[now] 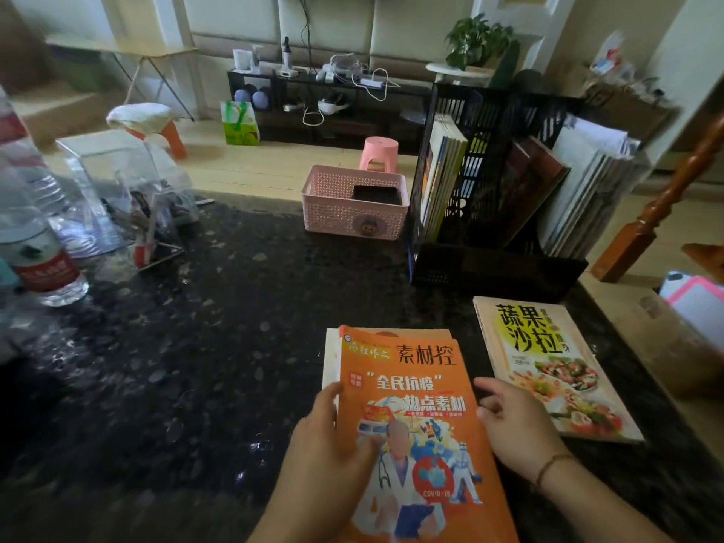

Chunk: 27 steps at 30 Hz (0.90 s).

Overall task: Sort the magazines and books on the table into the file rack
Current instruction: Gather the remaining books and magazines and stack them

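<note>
An orange magazine [415, 417] tops a small stack at the near edge of the dark table [196, 346]. My left hand [329, 433] grips the stack's left edge, thumb on the cover. At the stack's right edge rests my right hand [513, 425], fingers curled against it. A salad cookbook [548, 362] lies flat to the right. The black file rack [497, 190] stands at the table's far right, with books and magazines upright in its three slots.
A pink basket [352, 207] holding a dark box stands left of the rack. Water bottles [39, 244] and a clear plastic organizer [129, 182] crowd the table's left side. A wooden post [662, 205] rises at the right, with a pink-edged tablet [697, 299] beside it.
</note>
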Motion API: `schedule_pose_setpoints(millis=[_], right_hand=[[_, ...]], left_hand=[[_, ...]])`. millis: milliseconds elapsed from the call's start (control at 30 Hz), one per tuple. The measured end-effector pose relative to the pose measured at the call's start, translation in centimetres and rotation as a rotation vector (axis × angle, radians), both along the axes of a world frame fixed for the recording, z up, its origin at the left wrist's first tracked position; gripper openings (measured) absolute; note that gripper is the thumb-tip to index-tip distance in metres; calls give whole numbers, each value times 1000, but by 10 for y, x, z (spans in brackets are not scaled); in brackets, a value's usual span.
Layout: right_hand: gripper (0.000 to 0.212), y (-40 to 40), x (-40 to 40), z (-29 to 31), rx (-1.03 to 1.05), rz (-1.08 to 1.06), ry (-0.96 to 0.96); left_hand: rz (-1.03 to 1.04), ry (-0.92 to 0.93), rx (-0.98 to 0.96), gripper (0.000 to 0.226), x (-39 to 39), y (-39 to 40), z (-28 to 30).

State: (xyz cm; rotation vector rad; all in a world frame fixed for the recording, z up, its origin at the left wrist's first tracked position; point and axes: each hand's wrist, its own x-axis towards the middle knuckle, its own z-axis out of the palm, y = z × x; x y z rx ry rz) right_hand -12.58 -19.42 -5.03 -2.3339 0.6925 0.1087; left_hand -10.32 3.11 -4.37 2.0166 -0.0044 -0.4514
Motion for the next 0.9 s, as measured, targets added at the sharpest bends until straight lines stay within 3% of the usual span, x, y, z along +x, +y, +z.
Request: schedule_pose_setpoints(millis=[167, 233, 300, 467, 900], right_hand=[[34, -9, 2, -4, 326, -217, 19], [19, -7, 3, -3, 341, -210, 17], [30, -5, 4, -2, 343, -193, 9], [33, -6, 5, -2, 383, -201, 1], [25, -14, -3, 13, 682, -398, 100]], left_hand=[[-94, -139, 234, 87, -5, -7, 3], [-126, -171, 272, 90, -6, -7, 0], [-161, -231, 299, 90, -8, -6, -3], [-277, -381, 361, 86, -10, -6, -6], [-395, -479, 211, 75, -14, 1, -14]])
